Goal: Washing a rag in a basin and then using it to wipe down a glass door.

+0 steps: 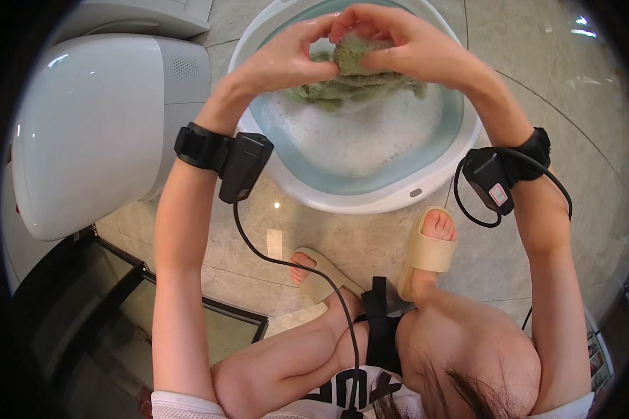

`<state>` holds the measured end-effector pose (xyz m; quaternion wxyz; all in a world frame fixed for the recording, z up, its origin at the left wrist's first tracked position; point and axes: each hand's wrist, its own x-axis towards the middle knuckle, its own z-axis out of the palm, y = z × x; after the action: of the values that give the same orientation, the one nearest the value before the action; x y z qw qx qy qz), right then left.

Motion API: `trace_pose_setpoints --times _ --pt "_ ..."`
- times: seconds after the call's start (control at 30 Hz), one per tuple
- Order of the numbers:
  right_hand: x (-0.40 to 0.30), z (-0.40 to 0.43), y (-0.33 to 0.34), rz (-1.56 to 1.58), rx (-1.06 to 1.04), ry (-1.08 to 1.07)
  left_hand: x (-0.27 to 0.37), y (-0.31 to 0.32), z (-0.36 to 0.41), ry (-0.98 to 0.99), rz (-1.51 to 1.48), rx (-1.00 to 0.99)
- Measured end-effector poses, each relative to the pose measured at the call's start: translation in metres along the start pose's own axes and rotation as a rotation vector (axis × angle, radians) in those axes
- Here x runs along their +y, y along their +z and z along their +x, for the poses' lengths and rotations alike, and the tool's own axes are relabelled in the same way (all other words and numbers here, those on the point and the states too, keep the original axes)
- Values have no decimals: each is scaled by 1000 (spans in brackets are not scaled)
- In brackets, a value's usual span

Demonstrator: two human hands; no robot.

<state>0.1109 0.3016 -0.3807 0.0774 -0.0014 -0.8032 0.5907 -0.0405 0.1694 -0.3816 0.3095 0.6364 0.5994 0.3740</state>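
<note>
Soapy water with white foam lies in a white and blue-green plastic basin [320,201] on the floor. Over its far half, both hands are on a wet, fuzzy green cloth [354,55]. My left hand [299,55] pinches the cloth's left side between thumb and fingers. From the right, my right hand [398,47] grips a bunched-up part of it, thumb in front and fingers curled behind. The rest of the cloth hangs below the hands into the foam. The fingertips behind the bunched part are partly hidden.
A white toilet [99,131] with its lid down stands left of the basin. Black wrist devices [246,166] with cables are strapped to both forearms. Feet in beige slippers [435,254] rest on the tiled floor just before the basin. A dark-framed glass panel [230,327] is at lower left.
</note>
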Motion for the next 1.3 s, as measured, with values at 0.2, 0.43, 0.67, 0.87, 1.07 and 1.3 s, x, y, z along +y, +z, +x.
trace_pose_setpoints --times 0.2,0.43,0.67,0.87,1.07,1.3 --pt "-66 2 -15 303 -45 73 10 -17 -2 -146 11 -161" --pt "-82 5 -30 365 22 -164 -14 -20 -24 -291 17 -139" --pt "-102 1 -42 178 161 -147 7 -41 -32 -402 -241 106" --pt "-99 8 -32 -160 284 -235 54 -52 -19 -374 -499 344" --pt "-132 -1 -43 -322 334 -133 71 -61 -14 -280 -577 416" --pt "6 0 -13 -614 -108 210 2 -39 -34 -756 -178 -6"
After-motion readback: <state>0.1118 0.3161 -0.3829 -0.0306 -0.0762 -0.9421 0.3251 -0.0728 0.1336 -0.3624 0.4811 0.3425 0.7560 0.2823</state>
